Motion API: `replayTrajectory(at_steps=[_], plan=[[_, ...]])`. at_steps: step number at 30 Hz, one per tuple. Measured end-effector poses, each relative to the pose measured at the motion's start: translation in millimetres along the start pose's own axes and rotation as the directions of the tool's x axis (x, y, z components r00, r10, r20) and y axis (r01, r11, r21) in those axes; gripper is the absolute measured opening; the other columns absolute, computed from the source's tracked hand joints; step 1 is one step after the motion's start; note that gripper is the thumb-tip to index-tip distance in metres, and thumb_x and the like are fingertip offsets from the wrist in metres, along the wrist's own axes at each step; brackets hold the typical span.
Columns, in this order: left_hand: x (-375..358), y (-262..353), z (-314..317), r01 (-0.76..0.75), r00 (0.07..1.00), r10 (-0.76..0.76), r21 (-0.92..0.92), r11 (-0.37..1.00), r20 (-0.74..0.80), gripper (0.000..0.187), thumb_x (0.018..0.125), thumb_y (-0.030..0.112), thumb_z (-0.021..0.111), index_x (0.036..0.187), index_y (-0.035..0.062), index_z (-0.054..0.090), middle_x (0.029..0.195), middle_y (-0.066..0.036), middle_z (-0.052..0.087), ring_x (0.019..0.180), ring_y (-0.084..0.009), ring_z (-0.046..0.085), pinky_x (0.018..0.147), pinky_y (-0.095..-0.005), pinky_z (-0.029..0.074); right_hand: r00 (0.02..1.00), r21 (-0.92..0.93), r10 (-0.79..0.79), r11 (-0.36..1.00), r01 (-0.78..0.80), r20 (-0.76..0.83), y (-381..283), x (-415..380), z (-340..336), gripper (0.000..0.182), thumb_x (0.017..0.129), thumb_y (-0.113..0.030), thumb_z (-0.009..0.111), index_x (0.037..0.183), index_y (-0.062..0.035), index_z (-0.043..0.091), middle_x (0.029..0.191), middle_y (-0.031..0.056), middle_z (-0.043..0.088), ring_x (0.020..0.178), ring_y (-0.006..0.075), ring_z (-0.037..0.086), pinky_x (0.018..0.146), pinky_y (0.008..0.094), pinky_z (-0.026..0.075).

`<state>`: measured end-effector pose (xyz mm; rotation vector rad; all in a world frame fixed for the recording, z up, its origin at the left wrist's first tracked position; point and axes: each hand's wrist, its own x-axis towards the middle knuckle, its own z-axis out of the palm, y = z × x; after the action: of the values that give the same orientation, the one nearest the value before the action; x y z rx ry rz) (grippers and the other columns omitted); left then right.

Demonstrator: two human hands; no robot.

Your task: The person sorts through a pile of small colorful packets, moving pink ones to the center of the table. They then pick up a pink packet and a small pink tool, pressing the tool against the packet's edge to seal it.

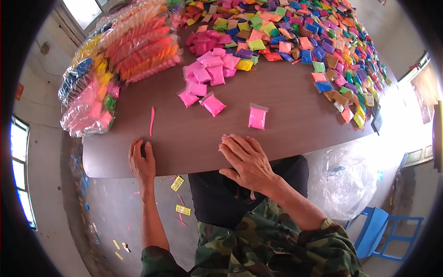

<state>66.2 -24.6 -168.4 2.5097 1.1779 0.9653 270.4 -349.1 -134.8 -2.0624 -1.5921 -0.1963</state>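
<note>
My left hand (142, 159) rests at the table's front edge, its fingers apart and nothing seen in them. Just beyond it lies a thin pink strip (152, 121). My right hand (247, 159) lies palm down near the edge, fingers stretched out; a bit of pink shows at its fingertips, mostly hidden. Beyond it sits a single bright pink packet (257, 117). Another pink packet (213, 105) lies to the left of that one, at the near end of a heap of pink packets (215, 74).
Many coloured packets (323, 51) cover the back and right of the brown table (115, 154). Clear bags of packets (138, 46) are stacked at the left. A blue stool (374, 231) and a clear plastic bag (341, 182) stand beyond the right front edge.
</note>
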Motion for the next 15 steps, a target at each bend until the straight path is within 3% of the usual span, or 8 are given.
replayTrajectory(at_steps=[9,15], plan=[[-2,7,-3,-0.003,1.0,0.003,0.027,1.0,0.001,0.036,0.107,0.028,0.072,0.129,-0.0006,0.074,0.148,-0.018,0.07,0.139,-0.0393,0.063,0.118,-0.0491,0.048,0.999,-0.062,0.007,0.998,-0.003,0.054,-10,-7,-5,0.073,0.1,-0.048,0.075,0.152,0.0004,0.06,0.163,0.0176,0.054,0.157,0.0332,0.045,0.131,0.0528,0.031],[-1,-1,1,-0.07,0.997,0.071,0.032,0.997,-0.013,0.036,0.107,0.028,0.073,0.13,-0.0001,0.074,0.146,-0.017,0.071,0.138,-0.0386,0.063,0.117,-0.0493,0.048,0.998,-0.06,-0.017,0.998,0.021,0.061,-8,-2,-6,0.074,0.096,-0.041,0.08,0.152,0.002,0.06,0.162,0.0215,0.054,0.154,0.0355,0.048,0.13,0.053,0.033]])
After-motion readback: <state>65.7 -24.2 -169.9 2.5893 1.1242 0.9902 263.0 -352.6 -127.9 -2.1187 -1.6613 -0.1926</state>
